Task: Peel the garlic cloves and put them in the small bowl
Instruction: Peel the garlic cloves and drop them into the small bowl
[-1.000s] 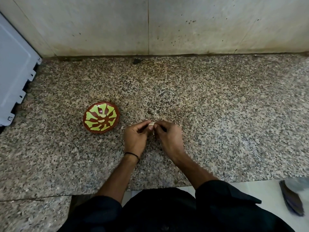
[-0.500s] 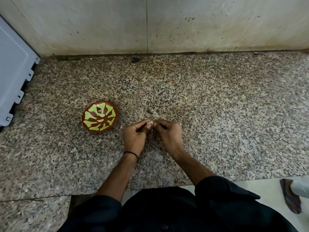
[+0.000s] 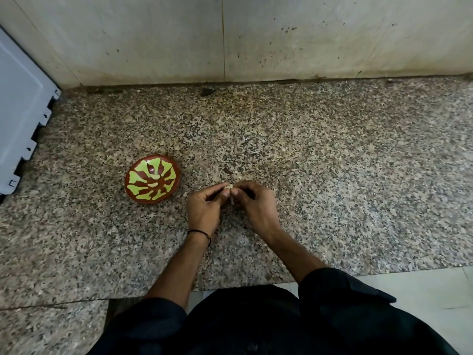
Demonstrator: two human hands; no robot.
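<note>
- Speckled granite counter (image 3: 332, 175) is spreading wide under both hands, with a pale stained wall (image 3: 153, 34) rising well beyond the fingertips and a grey panel (image 3: 18, 98) standing far out to the left of the left hand.
- Small bowl (image 3: 169, 162), red-brown with green shapes, is sitting on the counter to the left of the left hand and a little beyond it, near but apart. Pale bits are lying in its middle, too small to say whether they are cloves.
- Left hand (image 3: 204, 208), a black band (image 3: 201, 233) circling its wrist, is curling in and pinching the garlic clove (image 3: 229, 187) from the left.
- Right hand (image 3: 256, 203) is meeting it fingertip to fingertip and pinching the same clove from the right.
- Garlic clove is sitting between the two sets of fingertips, just above the counter; a pale sliver of skin (image 3: 232, 201) seems to be hanging below it.
- Peeling is going on, by my reading, and this clove is not yet going into the bowl. Next comes stripping off the remaining skin, then carrying the bare clove the short way left and releasing it over the bowl.
</note>
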